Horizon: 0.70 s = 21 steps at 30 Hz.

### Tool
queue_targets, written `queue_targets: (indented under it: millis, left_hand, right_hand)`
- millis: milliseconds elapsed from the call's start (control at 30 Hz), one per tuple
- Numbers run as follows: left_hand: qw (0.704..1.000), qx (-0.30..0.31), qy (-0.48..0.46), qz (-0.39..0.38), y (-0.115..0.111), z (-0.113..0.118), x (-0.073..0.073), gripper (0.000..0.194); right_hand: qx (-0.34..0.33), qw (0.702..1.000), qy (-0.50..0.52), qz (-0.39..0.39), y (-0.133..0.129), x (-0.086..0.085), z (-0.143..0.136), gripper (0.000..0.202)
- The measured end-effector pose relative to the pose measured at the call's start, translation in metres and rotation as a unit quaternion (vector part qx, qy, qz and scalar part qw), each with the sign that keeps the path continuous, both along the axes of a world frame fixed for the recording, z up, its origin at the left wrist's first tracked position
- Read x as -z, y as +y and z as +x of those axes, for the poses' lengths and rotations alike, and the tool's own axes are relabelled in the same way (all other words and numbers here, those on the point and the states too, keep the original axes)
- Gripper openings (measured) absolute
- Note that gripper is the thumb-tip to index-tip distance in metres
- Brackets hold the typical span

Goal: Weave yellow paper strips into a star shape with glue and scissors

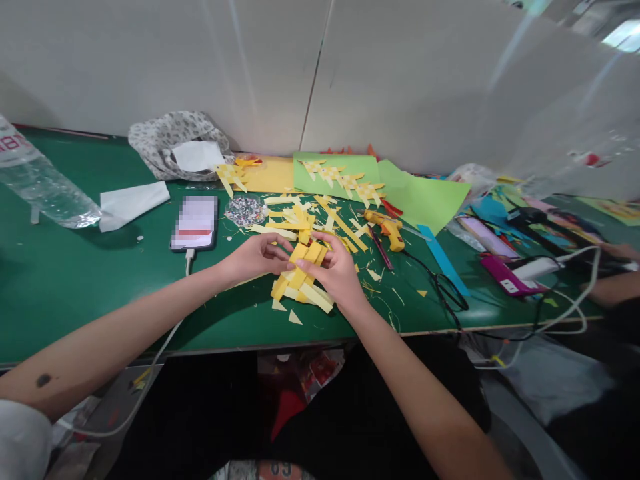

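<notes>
Between my two hands is a piece of woven yellow paper strips (301, 272), some bright yellow and some pale, held just above the green table. My left hand (261, 255) pinches its left edge, fingers curled. On the other side my right hand (337, 268) grips it, thumb on top and fingers behind. Loose yellow paper strips (345, 223) and offcuts lie heaped beyond my hands. Finished-looking woven yellow paper fish (345, 180) rest in a row on a green sheet (305, 167), and another paper fish (233, 176) lies farther left.
A yellow glue gun (387, 229) with a black cord and a dark red pen-like tool (381, 250) lie to the right. Leftward are a charging phone (196, 220), a dish of beads (246, 211) and a water bottle (47, 180). A person's arm (617, 297) is at far right.
</notes>
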State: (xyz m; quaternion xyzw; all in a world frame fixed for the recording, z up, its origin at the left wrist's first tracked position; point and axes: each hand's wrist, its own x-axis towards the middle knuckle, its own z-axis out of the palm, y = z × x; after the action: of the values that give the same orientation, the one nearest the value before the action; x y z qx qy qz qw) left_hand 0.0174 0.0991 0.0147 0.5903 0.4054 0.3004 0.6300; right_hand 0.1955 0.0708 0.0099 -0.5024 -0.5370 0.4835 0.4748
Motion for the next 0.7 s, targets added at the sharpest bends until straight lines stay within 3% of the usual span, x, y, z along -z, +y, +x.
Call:
queue_targets:
  millis: [200,700]
  left_hand:
    - [1.0,-0.01,0.003,0.026,0.0,0.0002,-0.0005,0.032]
    - [0.999,0.045,-0.021,-0.012,0.0017,-0.0022,0.0068,0.024]
  right_hand:
    - [0.003,1.0,-0.019,0.014,0.0013,0.0023,0.002,0.057]
    - [0.018,1.0,-0.019,0.008,0.0008,-0.0012,0.0033,0.055]
